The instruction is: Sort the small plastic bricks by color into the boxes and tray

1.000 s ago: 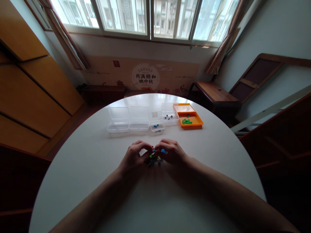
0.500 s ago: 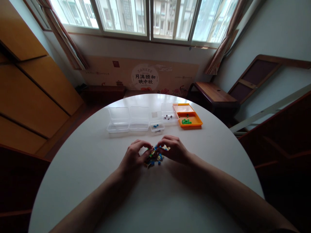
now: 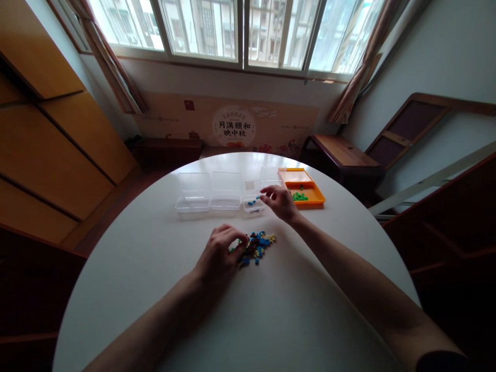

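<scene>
A small pile of tiny bricks (image 3: 258, 245), blue, yellow, brown and green, lies in the middle of the round white table (image 3: 271, 320). My left hand (image 3: 219, 253) rests at the pile's left edge with curled fingertips among the bricks; whether it pinches one is hidden. My right hand (image 3: 278, 200) is stretched out over the small clear box (image 3: 253, 204), which holds blue bricks. A tiny blue brick (image 3: 257, 197) sits at its fingertips, just above the box.
A row of open clear plastic boxes (image 3: 211, 192) stands across the far side of the table. An orange tray (image 3: 306, 188) with green bricks is at the right end. A dark wooden bench (image 3: 341, 150) stands beyond the table.
My right hand has left the pile and moved forward to the small clear box with a blue brick. My left hand stays at the pile, now uncovered on its right side.
</scene>
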Action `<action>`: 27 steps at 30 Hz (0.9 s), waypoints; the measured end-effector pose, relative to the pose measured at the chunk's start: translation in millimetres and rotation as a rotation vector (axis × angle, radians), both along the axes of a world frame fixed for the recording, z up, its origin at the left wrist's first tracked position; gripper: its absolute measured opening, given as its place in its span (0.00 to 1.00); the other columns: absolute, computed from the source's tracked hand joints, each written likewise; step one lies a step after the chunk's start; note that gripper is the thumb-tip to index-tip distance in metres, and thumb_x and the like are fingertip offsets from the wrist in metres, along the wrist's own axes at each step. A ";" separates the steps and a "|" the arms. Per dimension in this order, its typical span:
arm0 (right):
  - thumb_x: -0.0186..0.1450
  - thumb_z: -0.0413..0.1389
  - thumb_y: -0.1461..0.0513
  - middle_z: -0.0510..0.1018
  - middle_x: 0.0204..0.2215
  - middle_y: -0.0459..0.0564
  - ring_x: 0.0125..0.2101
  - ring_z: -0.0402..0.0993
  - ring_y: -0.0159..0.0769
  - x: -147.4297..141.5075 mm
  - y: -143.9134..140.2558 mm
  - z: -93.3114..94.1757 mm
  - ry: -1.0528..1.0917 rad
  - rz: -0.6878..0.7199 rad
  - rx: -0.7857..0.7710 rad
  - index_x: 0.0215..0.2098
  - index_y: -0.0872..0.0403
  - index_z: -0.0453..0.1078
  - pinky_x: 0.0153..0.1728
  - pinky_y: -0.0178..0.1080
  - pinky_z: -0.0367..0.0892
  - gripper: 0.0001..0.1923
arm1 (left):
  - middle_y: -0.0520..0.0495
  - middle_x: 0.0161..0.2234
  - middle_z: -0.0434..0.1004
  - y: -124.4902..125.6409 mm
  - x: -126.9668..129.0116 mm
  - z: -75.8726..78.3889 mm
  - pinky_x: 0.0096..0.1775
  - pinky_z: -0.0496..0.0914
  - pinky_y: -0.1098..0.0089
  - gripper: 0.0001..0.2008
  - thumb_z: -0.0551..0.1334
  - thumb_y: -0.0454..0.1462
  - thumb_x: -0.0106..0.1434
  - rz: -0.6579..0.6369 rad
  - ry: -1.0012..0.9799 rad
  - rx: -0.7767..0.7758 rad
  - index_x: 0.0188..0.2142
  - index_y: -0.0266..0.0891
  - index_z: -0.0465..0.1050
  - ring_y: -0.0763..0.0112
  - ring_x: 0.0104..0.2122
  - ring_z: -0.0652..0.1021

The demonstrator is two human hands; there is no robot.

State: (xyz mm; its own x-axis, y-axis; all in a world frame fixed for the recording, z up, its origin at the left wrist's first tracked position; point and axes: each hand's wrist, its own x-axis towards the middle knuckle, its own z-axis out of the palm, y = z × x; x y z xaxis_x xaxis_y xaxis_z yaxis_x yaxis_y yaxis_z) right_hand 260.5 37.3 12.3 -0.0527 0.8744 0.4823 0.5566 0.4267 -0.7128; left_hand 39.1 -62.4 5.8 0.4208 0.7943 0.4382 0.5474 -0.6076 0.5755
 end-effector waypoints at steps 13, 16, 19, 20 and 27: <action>0.62 0.57 0.61 0.75 0.26 0.46 0.22 0.64 0.28 14.9 -40.8 -17.2 -0.005 0.065 -0.033 0.35 0.55 0.75 0.26 0.33 0.63 0.07 | 0.49 0.50 0.73 0.3 4.6 -1.4 0.52 0.61 0.57 0.14 0.60 0.33 0.62 -0.239 0.270 0.232 0.47 0.50 0.73 0.60 0.52 0.67; 0.62 0.57 0.61 0.74 0.26 0.46 0.22 0.63 0.28 14.1 -46.6 -16.8 -0.009 0.071 -0.010 0.35 0.55 0.75 0.26 0.33 0.63 0.06 | 0.49 0.50 0.73 -1.9 5.9 2.3 0.53 0.61 0.57 0.12 0.61 0.32 0.60 -0.281 0.266 0.218 0.43 0.48 0.75 0.59 0.53 0.67; 0.62 0.57 0.62 0.74 0.25 0.45 0.21 0.63 0.28 12.4 -50.0 -15.6 -0.006 0.075 0.013 0.34 0.55 0.75 0.26 0.32 0.62 0.06 | 0.49 0.50 0.73 -3.2 7.1 5.5 0.54 0.61 0.57 0.09 0.63 0.32 0.59 -0.312 0.249 0.219 0.38 0.46 0.75 0.59 0.54 0.67; 0.62 0.57 0.62 0.73 0.25 0.45 0.21 0.63 0.28 11.9 -50.9 -15.5 -0.004 0.073 0.019 0.34 0.55 0.75 0.26 0.32 0.62 0.06 | 0.49 0.50 0.74 -3.1 7.6 5.8 0.54 0.61 0.58 0.08 0.63 0.32 0.59 -0.320 0.249 0.228 0.38 0.46 0.75 0.60 0.54 0.67; 0.62 0.57 0.63 0.73 0.25 0.45 0.22 0.63 0.27 7.1 -54.5 -18.5 -0.008 0.097 0.033 0.33 0.54 0.74 0.26 0.31 0.63 0.04 | 0.50 0.49 0.75 -1.1 9.0 4.6 0.56 0.59 0.59 0.06 0.61 0.33 0.63 -0.329 0.270 0.278 0.36 0.46 0.76 0.62 0.55 0.67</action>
State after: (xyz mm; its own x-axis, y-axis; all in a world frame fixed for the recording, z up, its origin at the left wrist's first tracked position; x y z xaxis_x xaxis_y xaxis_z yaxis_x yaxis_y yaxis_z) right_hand 267.6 -17.2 -6.2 -0.1402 0.8487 0.5099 0.5173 0.5019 -0.6932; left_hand 48.2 -63.5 10.4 0.7568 0.4692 0.4551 0.4081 -0.8830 0.2318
